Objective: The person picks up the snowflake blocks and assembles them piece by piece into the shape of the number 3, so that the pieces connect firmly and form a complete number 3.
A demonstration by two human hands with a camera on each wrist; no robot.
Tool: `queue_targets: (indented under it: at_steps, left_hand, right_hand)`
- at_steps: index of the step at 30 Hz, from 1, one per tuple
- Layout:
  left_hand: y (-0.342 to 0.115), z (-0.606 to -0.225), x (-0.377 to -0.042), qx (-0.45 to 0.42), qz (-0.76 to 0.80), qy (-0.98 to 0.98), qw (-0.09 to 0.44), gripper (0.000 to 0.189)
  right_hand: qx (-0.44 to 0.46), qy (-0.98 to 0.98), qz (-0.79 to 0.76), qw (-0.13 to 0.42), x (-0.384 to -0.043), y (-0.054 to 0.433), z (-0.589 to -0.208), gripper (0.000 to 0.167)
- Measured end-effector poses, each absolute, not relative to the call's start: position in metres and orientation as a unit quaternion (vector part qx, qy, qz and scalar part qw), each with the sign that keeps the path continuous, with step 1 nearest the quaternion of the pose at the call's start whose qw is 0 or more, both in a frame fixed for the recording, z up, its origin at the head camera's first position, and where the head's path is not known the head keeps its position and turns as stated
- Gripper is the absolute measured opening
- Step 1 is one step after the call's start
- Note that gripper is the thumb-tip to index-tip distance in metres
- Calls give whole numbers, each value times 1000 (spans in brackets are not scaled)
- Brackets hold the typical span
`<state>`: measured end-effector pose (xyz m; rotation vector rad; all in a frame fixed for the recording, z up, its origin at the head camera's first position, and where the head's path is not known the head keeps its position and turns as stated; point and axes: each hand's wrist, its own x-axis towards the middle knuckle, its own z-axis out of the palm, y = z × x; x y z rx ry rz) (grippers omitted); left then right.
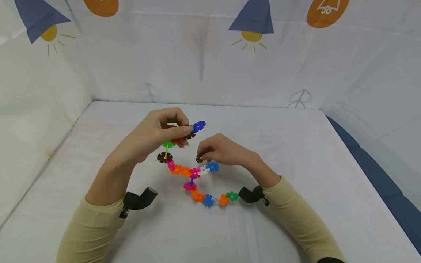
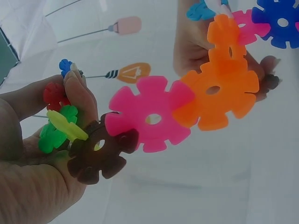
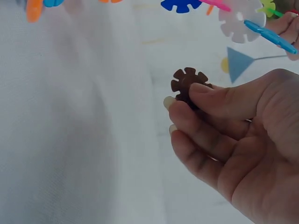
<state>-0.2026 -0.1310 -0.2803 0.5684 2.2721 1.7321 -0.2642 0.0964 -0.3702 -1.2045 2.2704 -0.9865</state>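
Note:
My left hand (image 1: 158, 128) pinches a chain of interlocking flower-shaped plastic discs near one end, between thumb and fingers. A dark blue disc (image 1: 199, 126) sticks out past the thumb, with a brown disc beneath it. From the hand the chain runs down through green, yellow and brown discs, then a pink disc (image 2: 152, 114) and orange discs (image 2: 215, 93). Lower down it branches, one arm ending in a light blue disc (image 1: 212, 167), the other in a green disc (image 1: 232, 196). My right hand (image 1: 227, 149) pinches a separate brown disc (image 3: 186, 84) by its edge, close beside the chain.
Both hands work over a white-covered table (image 1: 184, 237). White cloth walls with lamp pictures (image 1: 251, 18) stand behind and at the sides. A black wrist camera (image 1: 139, 199) sits on the left sleeve, another (image 1: 251, 194) on the right, near the green disc.

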Motion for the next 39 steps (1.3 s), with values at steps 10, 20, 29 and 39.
queue_targets:
  at_steps: [10,20,29,39]
  left_hand:
    - [-131,-282,-203,188,586,780,114,14]
    - [-129,-282,-203,182,578,787,115,17]
    - [-127,-284,-205,174,567,798,108,18]
    - [-124,-285,-205,165,559,807,100,19]
  right_hand:
    - [-385,814,-405,159,-259,106,-353,13]
    - [-347,788,-504,75,-261,124,-335,14]
    - [-343,770,-537,23,-259,136,-322,12]
    - [-348,739,-577,-20,-247,135,-312,13]
